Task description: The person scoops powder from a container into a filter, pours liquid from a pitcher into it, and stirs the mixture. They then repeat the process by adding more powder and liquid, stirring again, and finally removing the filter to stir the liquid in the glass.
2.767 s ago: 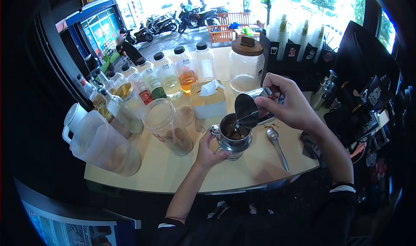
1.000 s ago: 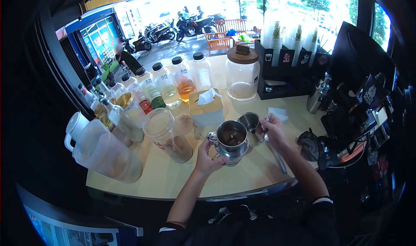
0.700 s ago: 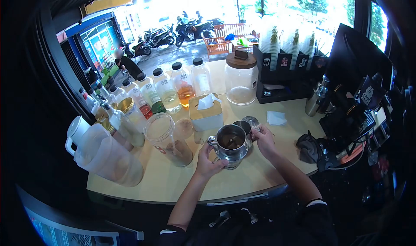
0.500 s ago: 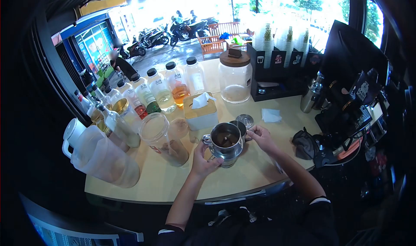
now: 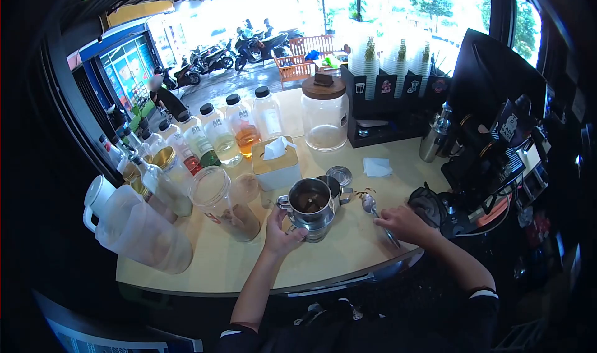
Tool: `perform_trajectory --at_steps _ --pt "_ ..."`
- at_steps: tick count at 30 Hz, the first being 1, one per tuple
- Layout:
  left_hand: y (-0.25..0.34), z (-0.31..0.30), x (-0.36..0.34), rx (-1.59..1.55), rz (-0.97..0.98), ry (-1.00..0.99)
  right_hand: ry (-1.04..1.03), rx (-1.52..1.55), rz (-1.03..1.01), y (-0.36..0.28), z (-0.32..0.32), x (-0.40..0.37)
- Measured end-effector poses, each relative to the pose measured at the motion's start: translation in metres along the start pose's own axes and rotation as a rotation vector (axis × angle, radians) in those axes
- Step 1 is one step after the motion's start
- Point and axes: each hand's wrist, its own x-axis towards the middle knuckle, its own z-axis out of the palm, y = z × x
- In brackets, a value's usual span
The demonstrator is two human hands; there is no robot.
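My left hand is wrapped round the lower part of a metal coffee dripper, which stands upright on a glass with dark contents inside its open top. My right hand is closed at the handle of a metal spoon, whose bowl points away from me over the table. Brown grounds lie scattered by the spoon's bowl. Behind the dripper are a round metal lid and a dark cup, partly hidden. To the left, an open clear jar holds brown powder, with its lid close by.
A tissue box and a wooden-lidded glass jar stand behind. Several bottles line the left, near a plastic pitcher. On the right are a shaker, a black cloth and a screen; a cup rack stands at the back.
My right hand has left the dripper's right side and moved right and nearer, onto the spoon handle. The spoon and grounds show now. My left hand stays on the dripper; the view shifted slightly.
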Motion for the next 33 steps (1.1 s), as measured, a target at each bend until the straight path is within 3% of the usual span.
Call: perform_trajectory --at_steps 6,9,11,12,14,15,17,18,20,24,26,33 --pt "0.005 0.004 0.0 -0.038 -0.01 0.003 0.003 0.027 -0.114 0.01 0.015 0.003" --pt "0.005 0.005 0.002 -0.04 0.01 -0.006 0.013 0.276 0.019 0.01 0.008 0.003" --pt "0.003 0.003 0.001 -0.031 0.026 0.0 0.257 0.559 0.136 0.015 0.0 0.004" --pt "0.002 0.003 0.001 -0.023 0.018 -0.008 0.251 0.563 0.129 0.016 -0.006 0.005" --pt "0.0 0.001 0.001 -0.017 0.002 -0.008 0.32 0.838 0.397 0.017 -0.03 0.01" --pt "0.0 0.0 0.002 -0.01 0.003 -0.013 0.309 0.844 0.396 0.018 -0.04 0.013" --pt "-0.002 0.001 -0.001 0.006 -0.013 0.0 0.555 1.104 0.375 0.019 -0.061 0.023" --pt "-0.003 0.0 -0.001 0.006 -0.017 0.008 0.547 1.107 0.372 0.015 -0.077 0.028" --pt "-0.003 -0.001 0.0 0.022 0.0 -0.003 0.751 1.304 0.323 -0.002 -0.109 0.042" --pt "-0.001 0.0 0.001 0.001 -0.001 -0.008 0.785 1.191 0.224 -0.03 -0.139 0.066" --pt "0.003 0.002 0.002 -0.003 0.012 -0.011 0.686 0.831 0.015 -0.039 -0.143 0.083" --pt "0.009 0.001 0.001 0.09 0.019 0.006 0.455 0.554 -0.188 -0.061 -0.117 0.124"
